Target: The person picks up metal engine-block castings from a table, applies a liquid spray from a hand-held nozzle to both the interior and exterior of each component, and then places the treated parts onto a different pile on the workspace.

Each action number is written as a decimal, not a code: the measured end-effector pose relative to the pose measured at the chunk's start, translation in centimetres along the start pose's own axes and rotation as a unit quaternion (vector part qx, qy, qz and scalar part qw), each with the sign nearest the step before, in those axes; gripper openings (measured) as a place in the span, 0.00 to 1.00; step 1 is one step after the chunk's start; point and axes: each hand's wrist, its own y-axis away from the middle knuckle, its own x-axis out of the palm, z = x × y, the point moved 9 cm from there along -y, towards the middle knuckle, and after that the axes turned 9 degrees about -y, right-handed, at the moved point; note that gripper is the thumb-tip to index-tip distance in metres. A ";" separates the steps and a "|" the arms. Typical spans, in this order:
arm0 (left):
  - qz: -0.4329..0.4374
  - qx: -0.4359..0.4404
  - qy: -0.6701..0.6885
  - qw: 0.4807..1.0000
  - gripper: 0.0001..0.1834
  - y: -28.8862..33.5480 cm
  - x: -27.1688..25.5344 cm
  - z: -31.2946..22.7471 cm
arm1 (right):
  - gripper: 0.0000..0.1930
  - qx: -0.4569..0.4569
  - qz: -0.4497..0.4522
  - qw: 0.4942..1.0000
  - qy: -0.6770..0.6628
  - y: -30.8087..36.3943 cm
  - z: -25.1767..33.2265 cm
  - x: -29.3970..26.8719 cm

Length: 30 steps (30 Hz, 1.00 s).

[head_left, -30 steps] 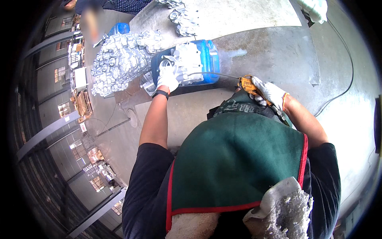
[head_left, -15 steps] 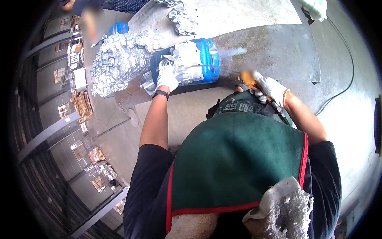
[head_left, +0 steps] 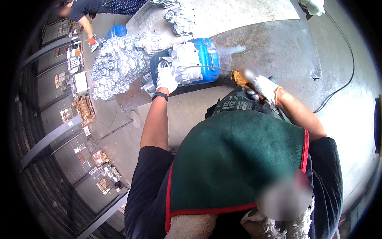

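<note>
A silver metal casting (head_left: pixel 185 55) lies on a blue plastic barrel (head_left: pixel 209 59) laid on its side. My left hand (head_left: pixel 167 81), in a white glove, grips the casting's near left end by a round opening, its fingers partly hidden. In my white-gloved right hand (head_left: pixel 266 85) is a yellow air tool (head_left: pixel 241 79), held to the right of the barrel. A thin rod (head_left: pixel 217 68) runs left from the tool to the casting, and its tip seems to touch or overlap the part near the round opening.
Many similar castings (head_left: pixel 119 63) are heaped at the left, with more castings (head_left: pixel 181 20) on the far sheet. Beyond the heap, a co-worker's gloved hand (head_left: pixel 96 43) reaches beside a blue container (head_left: pixel 116 31). A dark cable (head_left: pixel 352 67) curves over the floor at right.
My right hand has moved slightly left with the air tool, and its rod reaches farther over the casting. The co-worker's arm has come down to the heap. My left hand stays put.
</note>
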 end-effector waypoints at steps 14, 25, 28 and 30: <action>-0.055 0.002 0.030 0.998 0.24 0.2 -1.0 -0.3 | 0.27 -0.009 0.012 1.000 0.019 -0.8 0.0 0.1; -0.038 0.038 0.009 0.998 0.34 1.2 -1.3 -1.8 | 0.25 0.058 0.159 0.918 -0.359 -3.6 -1.4 0.1; -0.010 0.014 0.013 1.000 0.37 1.5 -0.5 -1.1 | 0.26 0.077 0.165 0.910 -0.372 -4.8 -1.8 0.8; 0.007 -0.010 0.012 1.000 0.39 2.1 0.1 -0.4 | 0.26 0.104 0.171 0.906 -0.373 -5.5 -2.2 1.5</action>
